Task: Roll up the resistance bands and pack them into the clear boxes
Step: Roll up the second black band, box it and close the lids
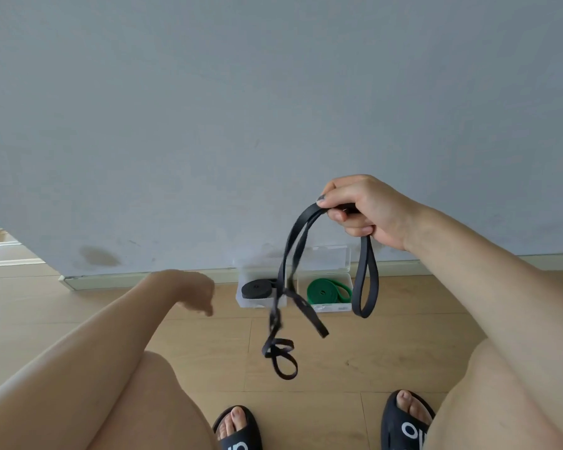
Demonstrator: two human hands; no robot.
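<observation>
dangling band (293, 287) fronts boxes (330, 306) (open) — floor (208, 352) bare

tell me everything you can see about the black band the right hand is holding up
The loose black resistance band is a narrow, flat strap that looks rubbery and matte. It hangs in the air from the right hand, whose fingers curl round its top. Several strands drop from the grip: one short loop on the right, and longer strands that twist together and end in small tangled loops low down, blurred. It is unrolled, and nothing else visibly touches it; it hangs in front of the clear boxes.
</observation>
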